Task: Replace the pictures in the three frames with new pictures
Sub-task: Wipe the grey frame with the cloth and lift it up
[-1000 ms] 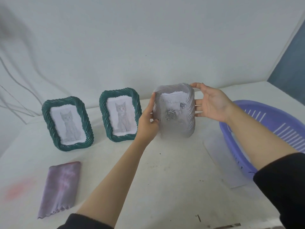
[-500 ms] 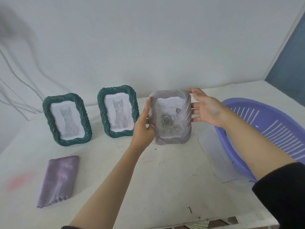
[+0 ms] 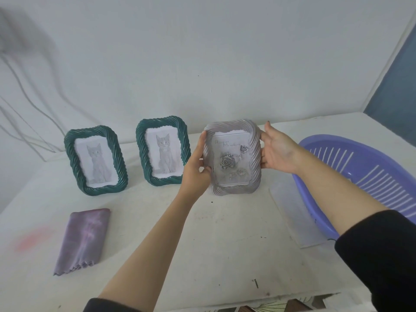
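A pale lilac frame (image 3: 233, 157) with a rose picture stands upright on the white table (image 3: 202, 239), its bottom edge at the table surface. My left hand (image 3: 195, 168) grips its left edge, thumb on the front. On the frame's right edge rests my right hand (image 3: 278, 152), fingers behind it. Two dark green frames, the left green frame (image 3: 95, 160) and the middle green frame (image 3: 162, 152), stand to the left, each showing a grey cat picture.
A purple plastic basket (image 3: 360, 176) lies at the right with a white sheet (image 3: 290, 212) partly under it. A folded purple cloth (image 3: 84, 239) lies at the front left. The wall rises right behind the frames. The table's front edge runs along the bottom.
Both hands have lowered the lilac frame from the air down and away, so that it now stands on the table in line with the green frames.
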`<state>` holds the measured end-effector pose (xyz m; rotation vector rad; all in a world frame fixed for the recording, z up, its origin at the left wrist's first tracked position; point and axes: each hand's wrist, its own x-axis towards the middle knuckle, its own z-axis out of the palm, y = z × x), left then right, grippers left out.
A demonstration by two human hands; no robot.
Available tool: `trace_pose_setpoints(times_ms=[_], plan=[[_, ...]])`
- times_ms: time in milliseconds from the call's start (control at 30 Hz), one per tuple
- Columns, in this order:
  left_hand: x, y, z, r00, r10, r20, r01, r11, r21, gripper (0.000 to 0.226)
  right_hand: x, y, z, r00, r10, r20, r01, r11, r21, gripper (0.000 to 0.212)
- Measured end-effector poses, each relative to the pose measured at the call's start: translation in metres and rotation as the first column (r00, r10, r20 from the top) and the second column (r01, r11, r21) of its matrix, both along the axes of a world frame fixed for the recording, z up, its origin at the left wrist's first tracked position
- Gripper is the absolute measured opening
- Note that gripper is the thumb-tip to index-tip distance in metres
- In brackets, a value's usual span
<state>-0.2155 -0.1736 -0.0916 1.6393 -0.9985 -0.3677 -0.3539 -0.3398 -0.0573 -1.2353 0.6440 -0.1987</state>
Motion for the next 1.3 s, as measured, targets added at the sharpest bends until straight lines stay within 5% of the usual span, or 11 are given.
trace_pose_setpoints(times_ms=[633,967,1100,1300], plan=[[0.016,-0.041,0.0,1.0,-0.004,0.015,0.004,1.0,0.002,0.093,0.028,-0.031,0.013,1.0,-0.008,-0.006,0.007,0.999,-0.05,0.069],[0.019,-0.042,-0.007,1.0,-0.024,0.009,0.024,0.999,0.025,0.094,0.03,-0.035,-0.004,0.992,-0.122,0.014,0.122,0.992,-0.026,0.038],[0.017,-0.039,-0.005,1.0,-0.022,0.004,0.022,1.0,0.016,0.092,0.021,-0.03,-0.003,0.984,-0.176,0.007,0.175,0.97,-0.171,0.023],[0.013,-0.039,-0.003,0.999,0.028,0.034,-0.029,0.999,0.034,0.086,0.007,-0.025,0.001,0.973,-0.229,0.041,0.224,0.875,-0.43,0.028]])
